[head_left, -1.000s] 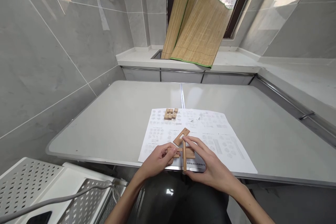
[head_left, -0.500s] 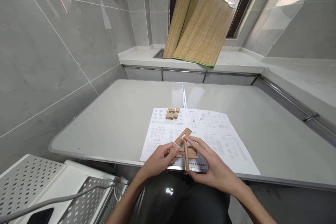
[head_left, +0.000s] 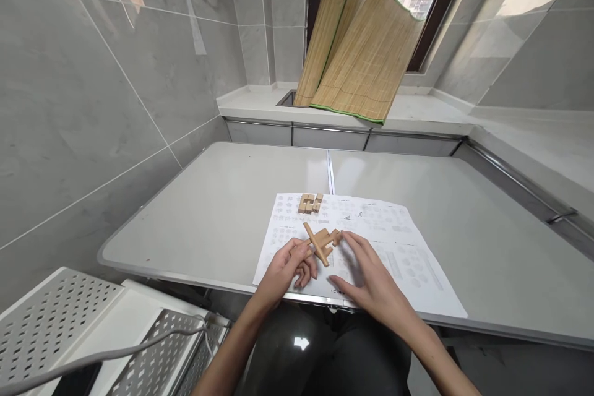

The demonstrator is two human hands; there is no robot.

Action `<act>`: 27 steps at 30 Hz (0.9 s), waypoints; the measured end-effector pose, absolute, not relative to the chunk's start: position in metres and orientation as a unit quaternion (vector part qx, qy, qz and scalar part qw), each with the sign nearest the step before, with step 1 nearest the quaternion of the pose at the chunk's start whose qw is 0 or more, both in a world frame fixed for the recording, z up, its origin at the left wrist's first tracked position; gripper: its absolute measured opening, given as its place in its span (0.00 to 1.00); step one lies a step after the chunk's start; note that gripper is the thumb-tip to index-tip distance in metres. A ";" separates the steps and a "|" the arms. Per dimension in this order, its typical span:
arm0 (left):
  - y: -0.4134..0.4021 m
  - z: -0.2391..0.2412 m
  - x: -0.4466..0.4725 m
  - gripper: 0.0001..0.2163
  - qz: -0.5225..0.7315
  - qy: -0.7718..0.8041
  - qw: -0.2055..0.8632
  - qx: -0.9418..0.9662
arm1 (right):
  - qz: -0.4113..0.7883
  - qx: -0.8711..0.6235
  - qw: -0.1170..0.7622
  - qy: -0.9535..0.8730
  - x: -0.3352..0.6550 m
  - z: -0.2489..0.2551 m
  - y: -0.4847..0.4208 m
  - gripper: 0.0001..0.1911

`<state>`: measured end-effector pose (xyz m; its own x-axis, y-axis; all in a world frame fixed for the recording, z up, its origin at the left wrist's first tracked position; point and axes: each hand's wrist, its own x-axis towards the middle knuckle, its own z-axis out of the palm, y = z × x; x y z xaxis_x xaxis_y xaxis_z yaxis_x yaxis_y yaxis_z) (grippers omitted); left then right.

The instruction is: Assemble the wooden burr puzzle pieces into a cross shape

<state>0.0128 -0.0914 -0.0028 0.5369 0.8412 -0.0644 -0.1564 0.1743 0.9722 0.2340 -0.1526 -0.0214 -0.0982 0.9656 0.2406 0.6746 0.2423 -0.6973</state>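
Over the front part of the printed sheet (head_left: 417,272), my left hand (head_left: 286,269) has its fingers closed on a group of crossed wooden puzzle pieces (head_left: 323,238). A narrow wooden bar (head_left: 315,244) lies slanted across the top of the group, and a notched end sticks out to the right. My right hand (head_left: 369,278) is just right of the pieces, thumb and fingers spread apart. Its fingertips are close to the notched end; whether they touch it I cannot tell. My left fingers hide part of the pieces.
Several small wooden blocks (head_left: 310,203) sit together near the sheet's far left corner. The sheet lies on a pale folding table (head_left: 199,210) with a centre seam. A white perforated rack (head_left: 69,303) with a grey cable stands at lower left. A bamboo mat (head_left: 362,55) leans by the window.
The wooden bar has turned from pointing toward me to a slant, and the pieces now sit crossed together. My right hand has let go of the bar and opened. The view shifted slightly.
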 end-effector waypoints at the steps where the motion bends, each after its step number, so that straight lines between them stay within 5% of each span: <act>1: -0.091 -0.003 0.013 0.19 0.366 0.321 0.701 0.522 | 0.192 -0.588 0.344 -0.706 0.230 -0.025 -0.149 0.41; 15: -0.091 -0.005 0.013 0.19 0.385 0.313 0.709 0.501 | 0.116 -0.610 0.423 -0.660 0.200 -0.039 -0.115 0.36; 23: -0.091 -0.004 0.013 0.22 0.381 0.320 0.705 0.505 | 0.489 -0.516 0.619 -0.334 0.223 -0.003 -0.132 0.42; 27: -0.090 -0.003 0.013 0.22 0.382 0.325 0.701 0.507 | 0.548 -0.451 0.648 -0.276 0.229 0.010 -0.134 0.36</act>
<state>0.0135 -0.0904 -0.0032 0.4965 0.8653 -0.0691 -0.2053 0.1944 0.9592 0.2288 -0.1343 0.0097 0.2477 0.9592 -0.1365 -0.4611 -0.0072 -0.8873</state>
